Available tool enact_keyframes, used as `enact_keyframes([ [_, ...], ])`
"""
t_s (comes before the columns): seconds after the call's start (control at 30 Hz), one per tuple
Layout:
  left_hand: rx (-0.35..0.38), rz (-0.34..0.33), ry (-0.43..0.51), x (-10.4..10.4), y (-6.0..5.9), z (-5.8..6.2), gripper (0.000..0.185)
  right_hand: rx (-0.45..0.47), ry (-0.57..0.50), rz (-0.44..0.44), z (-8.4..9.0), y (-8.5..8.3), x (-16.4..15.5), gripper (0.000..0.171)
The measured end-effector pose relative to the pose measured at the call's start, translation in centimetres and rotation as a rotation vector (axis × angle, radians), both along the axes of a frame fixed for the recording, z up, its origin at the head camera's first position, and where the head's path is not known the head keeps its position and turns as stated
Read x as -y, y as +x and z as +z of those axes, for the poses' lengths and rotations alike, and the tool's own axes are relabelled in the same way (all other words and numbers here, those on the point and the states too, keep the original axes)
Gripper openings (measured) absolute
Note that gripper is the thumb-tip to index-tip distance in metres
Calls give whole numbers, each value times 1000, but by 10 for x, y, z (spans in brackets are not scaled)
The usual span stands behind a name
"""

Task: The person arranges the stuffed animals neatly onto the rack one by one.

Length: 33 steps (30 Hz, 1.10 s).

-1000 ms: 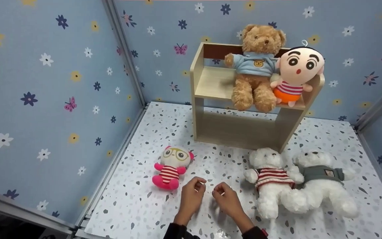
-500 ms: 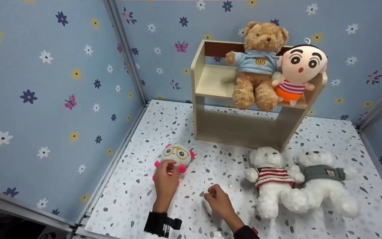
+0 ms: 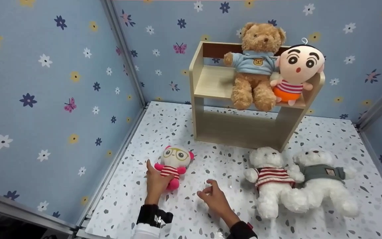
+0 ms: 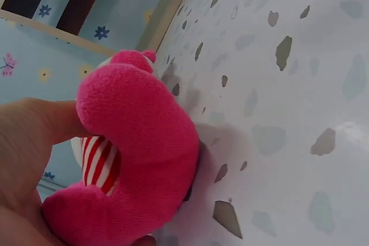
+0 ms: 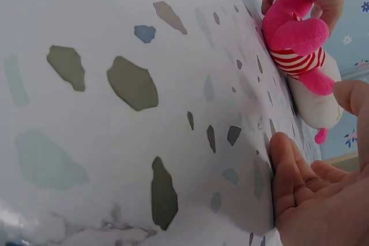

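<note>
1. The pink plush toy (image 3: 172, 165), with a white face, round glasses and a red-and-white striped shirt, lay on its back on the speckled floor (image 3: 211, 212), left of centre and in front of the wooden shelf unit (image 3: 207, 83).
2. The left hand (image 3: 155, 181) gripped the toy at its lower end; the left wrist view showed the thumb and palm curled round the pink legs, the toy still resting against the floor.
3. The right hand (image 3: 213, 197) lay near the toy's right, apart from it, palm up with fingers relaxed and holding nothing; the right wrist view confirmed the open palm just above the floor.
4. Two white teddy bears lay side by side on the floor to the right: one in a striped shirt (image 3: 270, 181), touching one in a grey shirt (image 3: 323, 181).
5. On the shelf sat a brown teddy bear in a blue top (image 3: 255, 69), with a cartoon boy doll (image 3: 295, 71) pressed against its side.
6. Blue wallpaper with flowers and butterflies (image 3: 45, 83) enclosed the space on three sides.
</note>
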<state>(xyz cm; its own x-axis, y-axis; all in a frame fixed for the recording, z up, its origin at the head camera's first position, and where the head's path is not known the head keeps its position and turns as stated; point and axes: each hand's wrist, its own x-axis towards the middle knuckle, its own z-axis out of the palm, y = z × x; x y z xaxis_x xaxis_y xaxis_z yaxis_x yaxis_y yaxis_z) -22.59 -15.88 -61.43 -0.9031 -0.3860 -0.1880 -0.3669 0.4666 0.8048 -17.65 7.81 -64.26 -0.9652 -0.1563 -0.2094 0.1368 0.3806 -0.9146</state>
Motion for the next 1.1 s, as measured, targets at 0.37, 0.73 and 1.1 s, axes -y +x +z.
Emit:
enact_keyframes([
  [0.37,8,-90,109,-20,1,-9,75,89,-112,-3,0,-17,5,76],
  [0.73,-21,-205,230,-53,30,-20,56,35,-134,-33,-3,-25,20,66],
  [1.1,-14,-197,290,-43,52,-29,40,-1,-157,23,-4,-21,26,32],
])
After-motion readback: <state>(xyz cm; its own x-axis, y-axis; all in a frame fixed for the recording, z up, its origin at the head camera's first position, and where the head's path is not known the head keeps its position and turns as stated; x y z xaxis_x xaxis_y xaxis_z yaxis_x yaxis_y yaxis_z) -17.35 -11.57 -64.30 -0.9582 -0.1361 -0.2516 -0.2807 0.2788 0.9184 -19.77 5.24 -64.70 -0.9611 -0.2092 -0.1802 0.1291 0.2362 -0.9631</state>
